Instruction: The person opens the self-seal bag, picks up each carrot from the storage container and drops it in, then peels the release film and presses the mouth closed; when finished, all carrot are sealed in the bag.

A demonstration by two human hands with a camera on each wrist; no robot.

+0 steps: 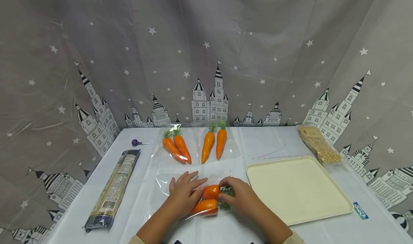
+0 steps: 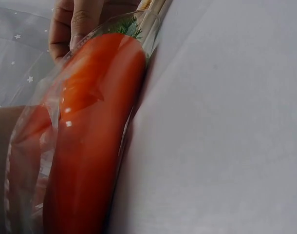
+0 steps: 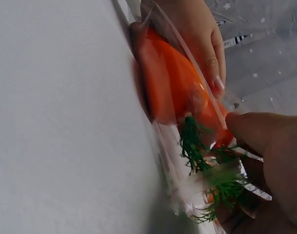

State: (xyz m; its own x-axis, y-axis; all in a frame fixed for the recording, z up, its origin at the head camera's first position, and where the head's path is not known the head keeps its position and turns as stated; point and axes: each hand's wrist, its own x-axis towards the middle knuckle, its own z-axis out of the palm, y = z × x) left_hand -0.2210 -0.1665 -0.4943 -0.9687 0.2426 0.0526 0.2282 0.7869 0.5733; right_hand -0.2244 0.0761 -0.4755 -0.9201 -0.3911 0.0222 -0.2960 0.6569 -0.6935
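Note:
Two orange carrots [image 1: 206,206] with green tops [image 1: 227,192] lie side by side in a clear plastic bag [image 1: 158,201] at the front middle of the table. My left hand [image 1: 184,196] rests on the bag over the carrots' narrower ends, its fingers spread. At the leafy end, my right hand [image 1: 240,195] pinches the bag between thumb and fingers. In the right wrist view, this right hand [image 3: 280,151] is close beside the green leaves [image 3: 224,185]. A carrot [image 2: 95,117] fills much of the left wrist view under the clear film.
Behind the hands lie two pairs of bagged carrots [image 1: 208,147]. A long dark-ended packet [image 1: 113,190] and a purple-handled tool [image 1: 135,142] are at left. A cream tray [image 1: 297,190], a bag of yellowish grains [image 1: 319,143] and a small blue packet [image 1: 360,210] are at right.

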